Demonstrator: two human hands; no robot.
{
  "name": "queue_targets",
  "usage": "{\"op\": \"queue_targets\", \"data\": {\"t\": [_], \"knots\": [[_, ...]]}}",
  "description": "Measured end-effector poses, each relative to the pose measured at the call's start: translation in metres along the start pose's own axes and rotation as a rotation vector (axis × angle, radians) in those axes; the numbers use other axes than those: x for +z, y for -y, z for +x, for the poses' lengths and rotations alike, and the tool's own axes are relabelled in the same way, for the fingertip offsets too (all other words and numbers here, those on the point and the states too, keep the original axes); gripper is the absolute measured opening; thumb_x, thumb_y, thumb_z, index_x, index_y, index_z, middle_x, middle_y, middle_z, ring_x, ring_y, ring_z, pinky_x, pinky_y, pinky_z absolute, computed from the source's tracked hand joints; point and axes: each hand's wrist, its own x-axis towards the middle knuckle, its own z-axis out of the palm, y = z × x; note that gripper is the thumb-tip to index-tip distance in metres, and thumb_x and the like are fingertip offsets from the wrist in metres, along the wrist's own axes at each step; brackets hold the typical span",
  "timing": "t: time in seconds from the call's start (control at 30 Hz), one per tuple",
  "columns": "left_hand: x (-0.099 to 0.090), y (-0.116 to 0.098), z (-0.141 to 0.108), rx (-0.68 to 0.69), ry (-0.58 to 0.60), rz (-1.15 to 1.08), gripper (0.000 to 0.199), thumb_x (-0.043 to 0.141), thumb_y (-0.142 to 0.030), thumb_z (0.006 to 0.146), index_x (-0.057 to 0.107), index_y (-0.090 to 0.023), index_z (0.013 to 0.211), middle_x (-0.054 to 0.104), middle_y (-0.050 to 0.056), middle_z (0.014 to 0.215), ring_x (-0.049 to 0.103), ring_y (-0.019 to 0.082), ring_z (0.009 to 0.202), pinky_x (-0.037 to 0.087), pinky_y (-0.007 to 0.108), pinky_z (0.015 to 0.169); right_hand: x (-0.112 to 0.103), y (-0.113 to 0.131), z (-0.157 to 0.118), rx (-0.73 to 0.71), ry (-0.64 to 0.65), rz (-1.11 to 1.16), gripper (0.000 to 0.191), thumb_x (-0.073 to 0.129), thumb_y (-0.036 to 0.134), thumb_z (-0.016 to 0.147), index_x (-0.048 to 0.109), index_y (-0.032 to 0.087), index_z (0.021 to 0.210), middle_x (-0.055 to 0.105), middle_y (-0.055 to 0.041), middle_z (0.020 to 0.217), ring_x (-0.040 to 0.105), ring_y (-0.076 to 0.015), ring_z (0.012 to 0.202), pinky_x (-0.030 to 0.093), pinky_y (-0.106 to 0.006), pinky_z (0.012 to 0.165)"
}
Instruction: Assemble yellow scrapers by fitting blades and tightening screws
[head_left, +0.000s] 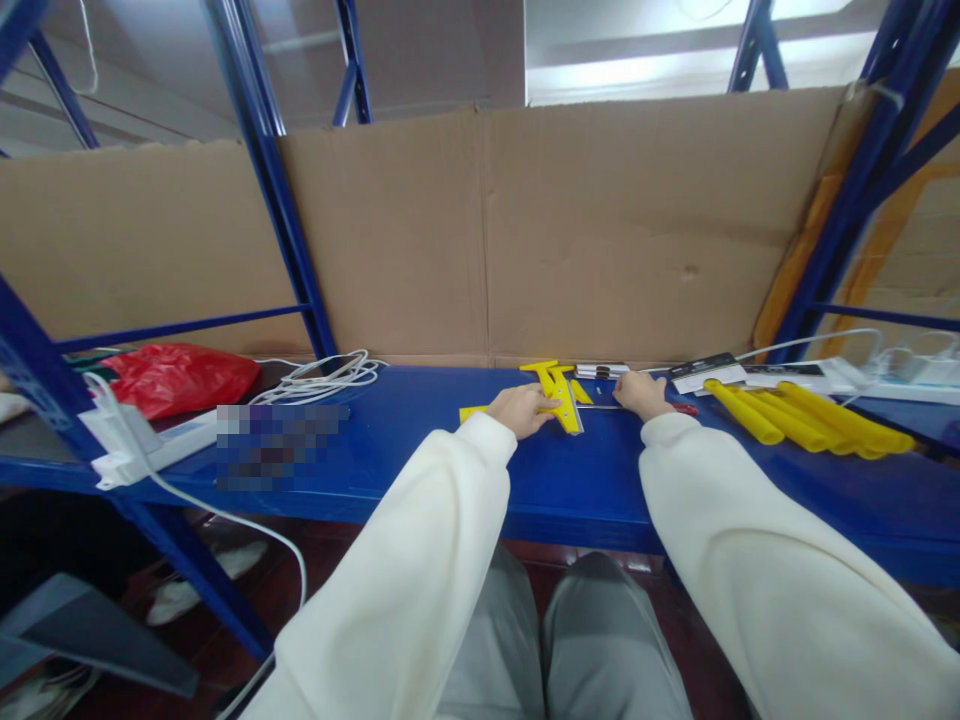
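On the blue shelf [420,440], my left hand [523,410] is closed on a yellow scraper head [568,405] with a metal blade edge. More yellow pieces lie just behind and beside that hand. My right hand [641,393] is closed at the right; a thin metal shaft [601,407] runs from it toward the scraper head, and a red handle end [685,409] shows on its other side. Just behind, between the hands, lies a small pack of blades [600,370]. Several yellow tubes [795,415] rest to the right.
A black-and-white box [707,372] sits beside the tubes. At the left are a red bag [180,378], coiled white cable [330,378] and a white power strip [176,440]. Cardboard [600,230] stands behind, between blue posts. A person's shoe [202,580] shows below left.
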Motion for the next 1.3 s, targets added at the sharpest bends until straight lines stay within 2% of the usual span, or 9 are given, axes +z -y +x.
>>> {"op": "queue_targets", "data": {"t": [0.1,0.27,0.43,0.57,0.67,0.8,1.0,1.17,1.3], "knots": [[0.001,0.0,0.0,-0.005,-0.005,-0.023,0.035,0.059,-0.029,0.091,0.068,-0.028,0.125,0.067,0.006,0.108,0.065,0.021,0.103,0.048,0.027,0.089,0.001,0.001,0.001,0.012,0.002,-0.003,0.035,0.045,0.013,0.088,0.068,0.011,0.114,0.066,-0.02,0.116,0.057,-0.0298,0.117,0.035,-0.048,0.099],[0.0,-0.001,0.0,-0.007,-0.016,-0.051,0.035,0.058,-0.029,0.092,0.068,-0.025,0.125,0.064,0.007,0.11,0.065,0.023,0.103,0.049,0.03,0.089,0.006,-0.001,0.009,0.043,0.025,0.019,0.041,0.048,0.014,0.087,0.061,0.009,0.126,0.062,-0.0227,0.123,0.053,-0.0315,0.122,0.037,-0.048,0.099],[-0.002,-0.002,-0.001,-0.012,-0.084,-0.07,0.033,0.058,-0.027,0.092,0.069,-0.025,0.123,0.058,0.007,0.125,0.066,0.021,0.102,0.05,0.03,0.09,0.012,-0.003,0.015,0.056,0.026,0.034,0.043,0.054,0.018,0.086,0.06,0.011,0.128,0.055,-0.0236,0.13,0.047,-0.0331,0.128,0.037,-0.048,0.101],[-0.002,-0.003,-0.002,0.033,-0.131,-0.022,0.031,0.052,-0.024,0.095,0.066,-0.022,0.122,0.058,0.008,0.129,0.065,0.02,0.105,0.051,0.029,0.09,0.01,-0.002,0.011,0.068,0.031,0.078,0.044,0.05,0.016,0.087,0.059,0.008,0.13,0.051,-0.0258,0.137,0.043,-0.0351,0.132,0.037,-0.052,0.103],[-0.004,-0.006,-0.004,0.039,-0.15,0.038,0.029,0.046,-0.023,0.097,0.064,-0.02,0.12,0.058,0.009,0.129,0.064,0.021,0.108,0.052,0.03,0.088,0.004,0.002,0.005,0.043,0.002,0.133,0.041,0.048,0.016,0.088,0.062,0.01,0.126,0.051,-0.0251,0.137,0.044,-0.0356,0.132,0.037,-0.054,0.103],[-0.005,-0.009,-0.005,0.005,-0.135,0.079,0.028,0.043,-0.021,0.097,0.06,-0.02,0.119,0.05,0.01,0.14,0.065,0.022,0.106,0.054,0.032,0.082,-0.002,0.009,0.0,-0.013,-0.018,0.189,0.034,0.049,0.019,0.087,0.066,0.013,0.116,0.057,-0.0219,0.131,0.05,-0.0339,0.127,0.041,-0.05,0.099],[-0.004,-0.009,-0.004,-0.018,-0.154,0.054,0.03,0.04,-0.014,0.096,0.056,-0.019,0.122,0.056,0.011,0.137,0.057,0.022,0.121,0.052,0.033,0.09,-0.004,0.02,-0.004,-0.129,-0.065,0.23,0.03,0.045,0.015,0.089,0.067,0.015,0.109,0.063,-0.0187,0.122,0.055,-0.0301,0.121,0.045,-0.042,0.092],[-0.003,-0.008,-0.003,-0.095,-0.2,-0.098,0.033,0.046,-0.014,0.094,0.051,-0.02,0.126,0.062,0.012,0.13,0.058,0.023,0.12,0.051,0.036,0.094,-0.005,0.03,-0.01,-0.24,-0.141,0.311,0.025,0.047,0.015,0.089,0.068,0.013,0.103,0.066,-0.0187,0.116,0.059,-0.0265,0.109,0.044,-0.035,0.088],[-0.003,-0.003,0.003,-0.127,-0.317,-0.447,0.025,0.052,-0.012,0.091,0.051,-0.023,0.112,0.065,0.009,0.124,0.061,0.022,0.117,0.048,0.035,0.096,-0.004,0.035,-0.01,-0.384,-0.16,0.469,0.019,0.048,0.012,0.086,0.066,0.014,0.084,0.068,-0.013,0.098,0.061,-0.0209,0.092,0.045,-0.029,0.085]]}}
